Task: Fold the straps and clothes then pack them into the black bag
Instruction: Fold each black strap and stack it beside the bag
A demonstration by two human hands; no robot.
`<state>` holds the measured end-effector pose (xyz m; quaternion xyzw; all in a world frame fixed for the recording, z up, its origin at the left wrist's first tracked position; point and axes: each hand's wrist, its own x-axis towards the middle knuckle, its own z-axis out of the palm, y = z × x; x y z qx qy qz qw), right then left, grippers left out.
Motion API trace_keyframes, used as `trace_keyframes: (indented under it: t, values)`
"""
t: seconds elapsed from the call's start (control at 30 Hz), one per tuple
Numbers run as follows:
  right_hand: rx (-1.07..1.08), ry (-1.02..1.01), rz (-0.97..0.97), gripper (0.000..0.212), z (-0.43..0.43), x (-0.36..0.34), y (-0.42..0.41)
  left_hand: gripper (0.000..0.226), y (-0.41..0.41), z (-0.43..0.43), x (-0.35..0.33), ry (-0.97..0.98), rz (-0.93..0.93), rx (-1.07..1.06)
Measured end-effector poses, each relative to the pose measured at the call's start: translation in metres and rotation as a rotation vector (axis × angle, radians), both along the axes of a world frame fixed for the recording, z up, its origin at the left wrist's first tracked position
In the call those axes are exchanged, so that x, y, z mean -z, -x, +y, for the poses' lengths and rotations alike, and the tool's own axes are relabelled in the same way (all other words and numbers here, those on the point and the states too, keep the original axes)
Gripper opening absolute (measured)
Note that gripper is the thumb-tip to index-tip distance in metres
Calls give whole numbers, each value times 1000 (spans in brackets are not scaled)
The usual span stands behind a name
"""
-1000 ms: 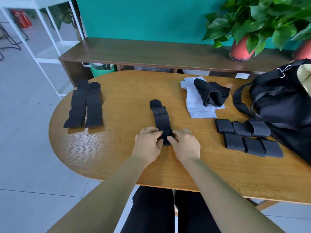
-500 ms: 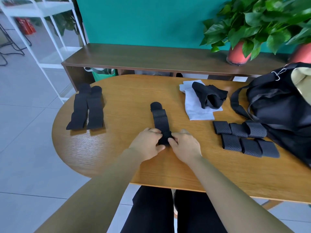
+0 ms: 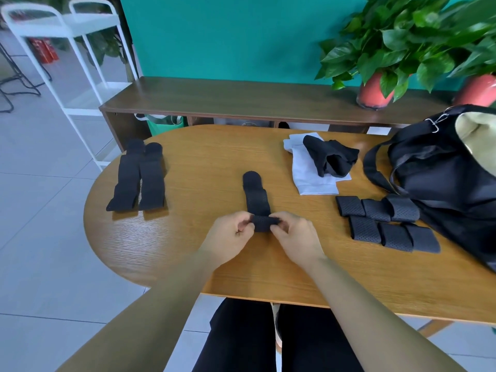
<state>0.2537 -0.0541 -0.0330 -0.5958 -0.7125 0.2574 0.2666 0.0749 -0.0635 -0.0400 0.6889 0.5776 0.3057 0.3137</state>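
Observation:
A black perforated strap (image 3: 256, 196) lies lengthwise in the middle of the wooden table (image 3: 204, 162). Its near end is rolled into a short fold, pinched on the left by my left hand (image 3: 233, 237) and on the right by my right hand (image 3: 296, 235). Two unfolded black straps (image 3: 137, 178) lie side by side at the table's left. Several folded straps (image 3: 386, 224) sit in two rows at the right. A black garment (image 3: 330, 158) rests on a white garment (image 3: 308, 178) behind them. The black bag (image 3: 442, 181) stands open at the far right.
A dark wooden bench (image 3: 241, 99) runs behind the table against a teal wall. Two potted plants in red pots (image 3: 374, 92) stand on its right end. A white metal shelf (image 3: 72, 63) is at the far left. My legs show under the table's near edge.
Both hands have rolled the strap's near end further away from me, so the flat part looks shorter. The view has shifted slightly.

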Motion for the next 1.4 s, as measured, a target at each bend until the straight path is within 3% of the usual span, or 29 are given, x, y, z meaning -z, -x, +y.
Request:
trace_keyframes:
  t: [0.1,0.27,0.47,0.87,1.03,1.4]
  values:
    - [85,63,97,21,4,-1,4,20,-3,3,3,41,-97,-83]
    - [179,96,71,11,16,-4,15,18,-8,14,-2,76,35,-207]
    - [237,137,-8,12,25,-2,24,30,-12,25,0,119,150,-266]
    - [262,119,-60,27,28,3,27,16,-14,31,1,85,202,-240]
    - [228,55,-86,29,26,7,27,41,-16,27,2,31,259,-182]
    - [218,3,-46,29,25,11,27,36,-13,33,3,-1,345,-84]
